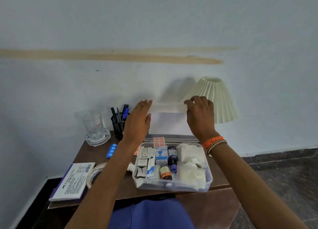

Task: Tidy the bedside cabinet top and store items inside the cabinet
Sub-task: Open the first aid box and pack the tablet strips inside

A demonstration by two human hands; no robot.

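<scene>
A clear plastic box (209,178) stands on the brown cabinet top (89,153). It holds small medicine cartons, dark bottles (172,161), sachets and white cotton. Its hinged lid (169,124) stands upright at the back. My left hand (140,121) lies flat against the lid's left edge with fingers apart. My right hand (200,116) pinches the lid's top right corner. An orange blister strip (159,141) lies at the box's back rim.
A glass mug on a glass dish (93,125), a black mesh pen holder (119,122), a blue pill strip (111,150), a tape roll (93,173) and a booklet (73,180) sit left of the box. A cream pleated lamp (218,99) stands behind, right. The wall is close behind.
</scene>
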